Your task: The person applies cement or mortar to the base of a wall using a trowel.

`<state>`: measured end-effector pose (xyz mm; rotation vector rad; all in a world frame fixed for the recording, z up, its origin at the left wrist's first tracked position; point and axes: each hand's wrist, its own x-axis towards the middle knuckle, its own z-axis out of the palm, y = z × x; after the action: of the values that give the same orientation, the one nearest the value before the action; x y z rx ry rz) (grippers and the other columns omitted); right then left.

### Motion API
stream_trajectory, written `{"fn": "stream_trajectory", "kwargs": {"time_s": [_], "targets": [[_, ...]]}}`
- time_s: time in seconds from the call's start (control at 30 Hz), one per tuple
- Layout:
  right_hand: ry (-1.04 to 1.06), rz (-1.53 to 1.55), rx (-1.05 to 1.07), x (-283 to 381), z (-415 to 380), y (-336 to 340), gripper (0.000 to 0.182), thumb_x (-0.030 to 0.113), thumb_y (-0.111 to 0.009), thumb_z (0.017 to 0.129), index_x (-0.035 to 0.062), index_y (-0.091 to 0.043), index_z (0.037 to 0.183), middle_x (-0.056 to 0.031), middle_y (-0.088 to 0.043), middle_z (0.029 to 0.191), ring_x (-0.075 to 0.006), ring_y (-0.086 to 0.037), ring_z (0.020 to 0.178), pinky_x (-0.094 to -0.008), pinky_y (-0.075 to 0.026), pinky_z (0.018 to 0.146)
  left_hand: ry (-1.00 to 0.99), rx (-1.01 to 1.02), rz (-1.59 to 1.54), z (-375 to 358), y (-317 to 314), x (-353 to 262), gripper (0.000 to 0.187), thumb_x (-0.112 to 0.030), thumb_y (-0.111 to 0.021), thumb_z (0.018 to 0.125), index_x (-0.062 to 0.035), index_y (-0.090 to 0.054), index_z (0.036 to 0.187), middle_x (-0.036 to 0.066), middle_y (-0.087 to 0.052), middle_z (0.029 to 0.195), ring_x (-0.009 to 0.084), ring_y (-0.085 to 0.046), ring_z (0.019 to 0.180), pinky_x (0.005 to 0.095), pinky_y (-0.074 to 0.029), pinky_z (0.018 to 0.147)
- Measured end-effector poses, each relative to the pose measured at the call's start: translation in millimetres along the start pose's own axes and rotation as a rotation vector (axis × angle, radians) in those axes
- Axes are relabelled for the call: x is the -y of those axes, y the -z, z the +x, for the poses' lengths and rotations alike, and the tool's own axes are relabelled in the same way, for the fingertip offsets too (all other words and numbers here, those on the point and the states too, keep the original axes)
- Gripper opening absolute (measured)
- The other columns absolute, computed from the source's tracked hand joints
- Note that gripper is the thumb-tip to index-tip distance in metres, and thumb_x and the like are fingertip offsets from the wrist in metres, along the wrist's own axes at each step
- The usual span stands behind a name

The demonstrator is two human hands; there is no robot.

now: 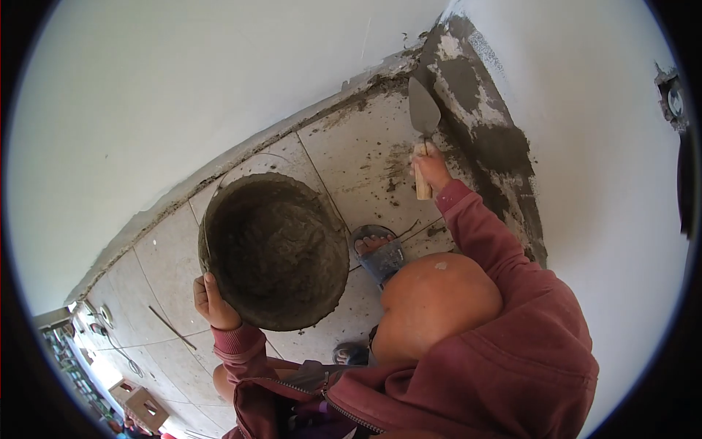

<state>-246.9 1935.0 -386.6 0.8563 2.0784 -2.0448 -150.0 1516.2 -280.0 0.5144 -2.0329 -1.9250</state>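
The right hand is closed around the wooden handle of a trowel, whose blade points to 12 o'clock and lies against the wet mortar at the wall's foot. The left hand grips the rim of the pan at 7 o'clock, fingers curled over its edge
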Motion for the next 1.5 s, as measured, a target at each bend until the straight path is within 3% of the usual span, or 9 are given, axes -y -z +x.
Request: {"fn": "stream_trajectory", "kwargs": {"time_s": [0.33, 0.47, 0.63, 0.83, 1.17, 1.23, 1.27, 1.33, 1.5], "targets": [[-0.053, -0.515, -0.331, -3.4, 12.8, 8.9, 0.042, 0.015, -0.059, 0.068, -0.0102, -0.046, 0.099, -0.0251, -0.054, 0.090, -0.0303, -0.058, 0.078, -0.0351, -0.046, 0.066, -0.008, -0.021, 0.012, -1.3, 0.5, -3.4, 0.024, -0.018, -0.046, 0.086, -0.0036, -0.046, 0.067, -0.002, -0.047, 0.062, 0.0041, -0.037, 0.057, 0.0178, -0.031, 0.054], [-0.201, -0.526, -0.228, -19.3, 27.1, -1.2, 0.047, 0.016, -0.060, 0.067, -0.0115, -0.045, 0.102, -0.0258, -0.053, 0.094, -0.0331, -0.056, 0.080, -0.0346, -0.045, 0.068, -0.035, -0.013, 0.002, -2.0, -6.8, -0.7, 0.024, -0.018, -0.047, 0.085, -0.0039, -0.045, 0.066, -0.002, -0.046, 0.061, 0.0039, -0.035, 0.056, 0.0181, -0.030, 0.053], [-0.304, 0.390, -0.222, -42.1, 47.0, -19.6, 0.033, 0.020, -0.055, 0.076, -0.0001, -0.046, 0.100, -0.0085, -0.050, 0.076, -0.0201, -0.052, 0.062, -0.0343, -0.044, 0.054, -0.056, -0.008, 0.087, -3.1, -17.1, -3.6, 0.026, -0.019, -0.048, 0.085, -0.0051, -0.044, 0.064, -0.004, -0.042, 0.059, 0.0037, -0.032, 0.055, 0.0181, -0.028, 0.052], [-0.328, 0.867, -0.152, -27.3, 58.4, -42.6, 0.021, 0.027, -0.050, 0.081, 0.0064, -0.046, 0.086, -0.0053, -0.046, 0.066, -0.0164, -0.048, 0.054, -0.0310, -0.044, 0.047, -0.066, -0.017, 0.095, -9.5, -30.1, -10.2, 0.027, -0.020, -0.049, 0.084, -0.0052, -0.043, 0.063, -0.003, -0.043, 0.060, 0.0043, -0.033, 0.056, 0.0184, -0.029, 0.052], [-0.278, 0.708, -0.229, -28.4, 137.6, -165.6, 0.023, 0.021, -0.049, 0.081, -0.0001, -0.045, 0.086, -0.0091, -0.049, 0.065, -0.0193, -0.051, 0.054, -0.0335, -0.045, 0.047, -0.084, -0.007, 0.136, -5.5, -21.5, -5.1, 0.027, -0.022, -0.047, 0.085, -0.0041, -0.047, 0.065, -0.001, -0.049, 0.061, 0.0046, -0.038, 0.055, 0.0184, -0.032, 0.052], [0.321, 0.155, -0.222, -89.0, 197.0, -202.2, 0.026, 0.017, -0.050, 0.079, -0.0054, -0.043, 0.089, -0.0126, -0.049, 0.067, -0.0217, -0.053, 0.053, -0.0348, -0.045, 0.046, -0.058, -0.010, 0.129, -7.4, -26.0, -9.6, 0.028, -0.023, -0.049, 0.084, -0.0062, -0.042, 0.062, -0.003, -0.042, 0.059, 0.0046, -0.033, 0.055, 0.0186, -0.029, 0.052], [0.314, 0.157, -0.231, -65.2, 164.6, -183.2, 0.026, 0.017, -0.050, 0.079, -0.0054, -0.043, 0.089, -0.0126, -0.049, 0.067, -0.0217, -0.053, 0.053, -0.0348, -0.045, 0.046, -0.055, -0.001, 0.134, -7.3, -27.8, -12.0, 0.028, -0.023, -0.049, 0.084, -0.0062, -0.042, 0.062, -0.003, -0.042, 0.059, 0.0046, -0.033, 0.055, 0.0186, -0.029, 0.052], [-0.185, 0.641, -0.171, 7.7, 84.6, -175.2, 0.025, 0.013, -0.049, 0.078, -0.0072, -0.041, 0.090, -0.0137, -0.049, 0.068, -0.0226, -0.052, 0.052, -0.0355, -0.045, 0.046, -0.024, 0.005, 0.120, -7.7, -30.4, -15.1, 0.029, -0.023, -0.048, 0.084, -0.0067, -0.041, 0.061, -0.004, -0.041, 0.058, 0.0046, -0.032, 0.054, 0.0187, -0.029, 0.052], [-0.143, 0.573, -0.086, -10.7, 71.1, -131.2, 0.022, 0.012, -0.048, 0.079, -0.0059, -0.042, 0.090, -0.0131, -0.050, 0.069, -0.0213, -0.052, 0.051, -0.0350, -0.046, 0.047, -0.053, 0.015, 0.154, -3.8, -29.9, -12.8, 0.029, -0.023, -0.048, 0.085, -0.0061, -0.042, 0.062, -0.004, -0.043, 0.058, 0.0041, -0.033, 0.054, 0.0184, -0.028, 0.051]]}}
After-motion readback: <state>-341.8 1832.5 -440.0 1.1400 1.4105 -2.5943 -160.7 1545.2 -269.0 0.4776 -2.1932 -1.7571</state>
